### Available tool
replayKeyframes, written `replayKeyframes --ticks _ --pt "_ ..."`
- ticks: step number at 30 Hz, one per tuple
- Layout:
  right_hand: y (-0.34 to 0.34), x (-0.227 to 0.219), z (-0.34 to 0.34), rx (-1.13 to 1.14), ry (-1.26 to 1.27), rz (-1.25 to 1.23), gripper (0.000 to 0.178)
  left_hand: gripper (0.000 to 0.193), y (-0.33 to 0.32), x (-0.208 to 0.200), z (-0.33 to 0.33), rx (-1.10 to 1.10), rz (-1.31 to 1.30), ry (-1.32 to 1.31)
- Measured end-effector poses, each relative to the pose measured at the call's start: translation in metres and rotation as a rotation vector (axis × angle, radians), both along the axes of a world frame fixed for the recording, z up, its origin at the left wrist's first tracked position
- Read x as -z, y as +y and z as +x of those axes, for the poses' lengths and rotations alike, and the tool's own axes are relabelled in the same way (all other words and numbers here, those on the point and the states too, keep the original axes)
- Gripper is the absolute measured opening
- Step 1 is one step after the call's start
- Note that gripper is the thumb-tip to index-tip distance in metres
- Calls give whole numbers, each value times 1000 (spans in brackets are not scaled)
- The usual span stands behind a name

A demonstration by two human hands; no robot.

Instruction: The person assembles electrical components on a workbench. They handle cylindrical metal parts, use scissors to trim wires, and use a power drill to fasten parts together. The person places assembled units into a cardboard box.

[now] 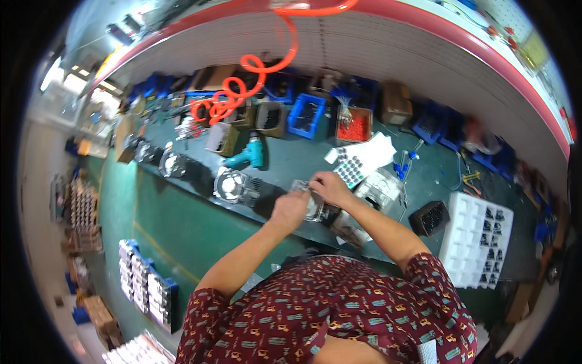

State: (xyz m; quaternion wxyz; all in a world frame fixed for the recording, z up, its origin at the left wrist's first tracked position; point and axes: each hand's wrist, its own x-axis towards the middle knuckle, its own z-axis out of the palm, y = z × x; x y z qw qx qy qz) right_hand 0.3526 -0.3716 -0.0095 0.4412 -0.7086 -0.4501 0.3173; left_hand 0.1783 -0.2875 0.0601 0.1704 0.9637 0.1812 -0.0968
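Note:
Close in front of me at the bench's near edge, a pale grey, partly see-through housing is between my hands. My left hand curls around its left side with the fingers closed. The fingertips of my right hand are pinched together over its top; whatever they hold is hidden. Just right of the housing, more pale housings lie under and beside my right forearm. To the left sits a similar round-faced unit with dark fins. A white sheet with rows of small round dark pieces lies beyond my right hand.
A teal power drill stands on the green bench. Blue bins and a box of red parts line the back. An orange coiled hose hangs overhead. To the right are a small dark box and a white foam tray.

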Motion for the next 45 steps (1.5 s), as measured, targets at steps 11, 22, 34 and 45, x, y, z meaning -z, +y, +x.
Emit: replayKeyframes --ticks 11,22,34,45 --pt "-16 -20 -5 155 55 -32 23 42 191 -79 -28 -161 -40 -160" --pt "-137 -24 -98 1182 216 -1 19 81 356 103 -40 -64 -172 69" --pt "-156 -32 -230 1331 383 -225 17 101 363 173 -41 -159 -186 90" --pt "-113 -10 -154 1215 254 129 14 69 340 13 -69 -80 78 -26"
